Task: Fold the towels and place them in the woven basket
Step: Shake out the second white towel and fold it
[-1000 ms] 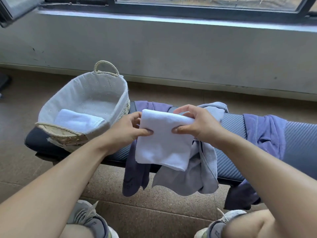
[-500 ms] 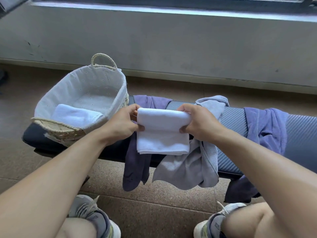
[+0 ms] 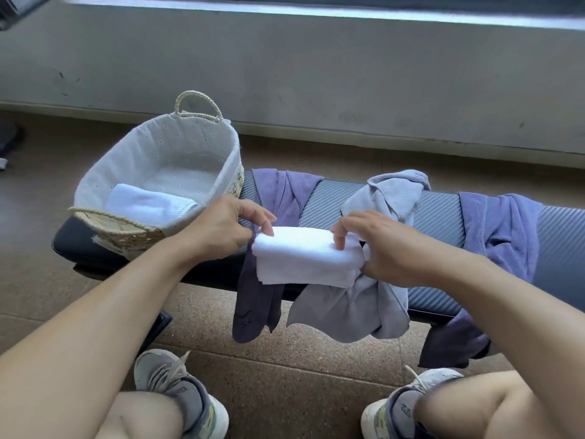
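A small folded white towel [image 3: 304, 256] is held just above the front edge of the dark padded bench [image 3: 437, 217]. My left hand [image 3: 221, 228] pinches its left end, and my right hand [image 3: 378, 245] grips its right end with fingers curled over the top. The woven basket [image 3: 133, 231], lined in white cloth, stands on the bench's left end, left of my left hand. One folded white towel [image 3: 148, 204] lies inside it. A purple towel [image 3: 281, 191], a grey towel [image 3: 380, 280] and another purple towel [image 3: 503, 229] hang unfolded over the bench.
A grey wall [image 3: 316, 77] with a window sill runs behind the bench. Brown tiled floor [image 3: 285, 375] lies below. My two knees and grey shoes [image 3: 177, 394] are at the bottom, close to the bench front.
The white towel has been folded smaller, from a hanging flap into a compact thick bundle. Both hands lowered it toward the bench front and shifted their grip onto its ends.
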Tool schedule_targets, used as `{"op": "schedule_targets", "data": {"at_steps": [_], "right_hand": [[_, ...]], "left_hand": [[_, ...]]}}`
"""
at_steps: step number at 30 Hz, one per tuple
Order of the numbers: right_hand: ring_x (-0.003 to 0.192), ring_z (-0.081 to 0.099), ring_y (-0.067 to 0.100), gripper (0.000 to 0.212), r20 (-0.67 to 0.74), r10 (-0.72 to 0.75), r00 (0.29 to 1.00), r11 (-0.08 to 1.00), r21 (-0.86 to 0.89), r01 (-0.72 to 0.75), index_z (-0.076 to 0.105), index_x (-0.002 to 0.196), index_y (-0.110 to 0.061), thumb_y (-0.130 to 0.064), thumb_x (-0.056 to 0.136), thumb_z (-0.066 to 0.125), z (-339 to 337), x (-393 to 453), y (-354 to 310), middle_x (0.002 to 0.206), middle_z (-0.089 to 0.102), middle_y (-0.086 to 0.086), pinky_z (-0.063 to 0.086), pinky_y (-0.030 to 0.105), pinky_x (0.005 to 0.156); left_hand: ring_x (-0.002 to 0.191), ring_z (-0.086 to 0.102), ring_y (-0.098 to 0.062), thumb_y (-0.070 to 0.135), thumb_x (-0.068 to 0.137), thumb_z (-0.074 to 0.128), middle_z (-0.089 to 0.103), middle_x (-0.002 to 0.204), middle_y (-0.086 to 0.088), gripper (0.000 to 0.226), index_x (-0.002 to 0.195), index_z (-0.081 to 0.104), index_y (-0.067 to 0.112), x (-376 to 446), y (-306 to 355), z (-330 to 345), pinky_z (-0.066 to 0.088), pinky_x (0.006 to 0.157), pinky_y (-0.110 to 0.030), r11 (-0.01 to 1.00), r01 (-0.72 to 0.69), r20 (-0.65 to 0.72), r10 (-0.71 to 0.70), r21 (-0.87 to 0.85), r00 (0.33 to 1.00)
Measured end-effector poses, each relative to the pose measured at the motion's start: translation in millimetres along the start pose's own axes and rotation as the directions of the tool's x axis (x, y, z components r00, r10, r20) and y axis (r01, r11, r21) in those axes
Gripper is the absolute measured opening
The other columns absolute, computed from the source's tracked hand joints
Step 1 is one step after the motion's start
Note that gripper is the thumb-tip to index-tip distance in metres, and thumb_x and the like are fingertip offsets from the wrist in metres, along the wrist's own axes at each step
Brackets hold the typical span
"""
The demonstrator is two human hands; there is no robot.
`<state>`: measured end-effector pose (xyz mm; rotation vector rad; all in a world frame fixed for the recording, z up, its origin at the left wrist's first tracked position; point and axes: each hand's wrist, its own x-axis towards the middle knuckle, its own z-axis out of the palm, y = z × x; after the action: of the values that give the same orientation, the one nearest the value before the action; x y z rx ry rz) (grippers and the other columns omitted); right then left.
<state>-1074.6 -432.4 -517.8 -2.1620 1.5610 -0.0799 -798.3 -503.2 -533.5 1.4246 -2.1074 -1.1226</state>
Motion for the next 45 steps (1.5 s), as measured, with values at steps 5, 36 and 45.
{"op": "schedule_targets", "data": {"at_steps": [5, 36, 45], "right_hand": [[0.12, 0.039, 0.0, 0.038, 0.08, -0.018, 0.997, 0.999, 0.035, 0.015, 0.069, 0.091, -0.036, -0.003, 0.087, 0.053, -6.3, -7.7, -6.5, 0.132, 0.05, -0.024, 0.028, 0.018, 0.097], [0.101, 0.051, 0.022, 0.063, -0.282, -0.151, 0.948, 0.943, -0.33, 0.052, 0.052, 0.13, -0.038, -0.052, 0.074, 0.077, 13.4, 27.2, -19.1, 0.106, 0.051, -0.004, 0.034, 0.035, 0.081], [0.088, 0.061, 0.021, 0.042, -0.137, -0.092, 0.986, 0.964, -0.259, 0.054, 0.054, 0.11, -0.031, -0.045, 0.075, 0.073, 18.3, 23.0, -12.1, 0.092, 0.064, -0.009, 0.032, 0.034, 0.066]], "left_hand": [[0.094, 0.064, 0.008, 0.012, 0.087, 0.07, 0.074, 0.104, 0.017, 0.023, 0.066, 0.077, 0.019, -11.7, 10.3, 3.5, 0.043, 0.083, -0.016, 1.0, -0.023, 0.053, 0.023, -0.006, 0.998], [0.096, 0.046, -0.017, 0.051, 0.072, 0.081, 0.046, 0.098, 0.007, 0.061, 0.127, 0.058, 0.04, -12.8, 18.6, 22.2, 0.038, 0.086, -0.035, 0.783, -0.226, -0.01, 0.285, 0.579, 0.959], [0.096, 0.048, -0.016, 0.052, 0.064, 0.085, 0.059, 0.1, 0.01, 0.059, 0.113, 0.059, 0.031, -20.1, 13.6, 34.0, 0.03, 0.076, -0.031, 0.745, -0.178, 0.08, 0.166, 0.643, 0.983]]}}
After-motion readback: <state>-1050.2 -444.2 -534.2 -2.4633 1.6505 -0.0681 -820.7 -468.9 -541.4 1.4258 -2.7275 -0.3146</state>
